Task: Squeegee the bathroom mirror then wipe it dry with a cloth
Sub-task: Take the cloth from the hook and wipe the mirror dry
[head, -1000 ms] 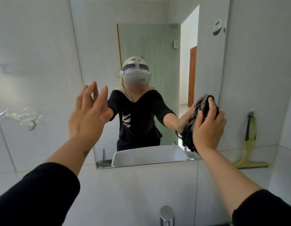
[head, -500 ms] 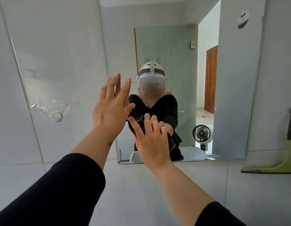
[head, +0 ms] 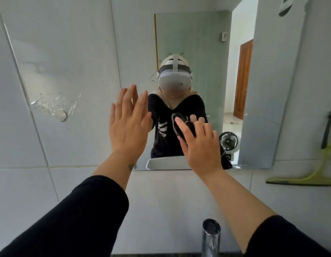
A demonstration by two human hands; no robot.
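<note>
On the far left wall, a patch of torn clear tape (head: 55, 106) clings to a tile (head: 64, 52). To its right the left hand (head: 128, 125) is raised flat with fingers straight and close together, holding nothing, at the mirror's left edge; whether the palm touches the glass cannot be told. The mirror (head: 268, 101) fills the middle of the wall, its lower edge just above the tiled ledge. The right hand (head: 200, 145) presses a dark cloth (head: 181, 127) against the lower middle of the glass, fingers spread over it; the hand covers most of the cloth and blocks part of the reflected basin. In the reflection, right of that hand, stands a small fan (head: 228, 140), and farther right a wooden door (head: 242, 78). Near the bottom edge, a chrome tap (head: 211, 236) rises between the forearms. At far right, well apart from both hands, a green squeegee (head: 309, 179) leans on the wall, blade down on the ledge.
</note>
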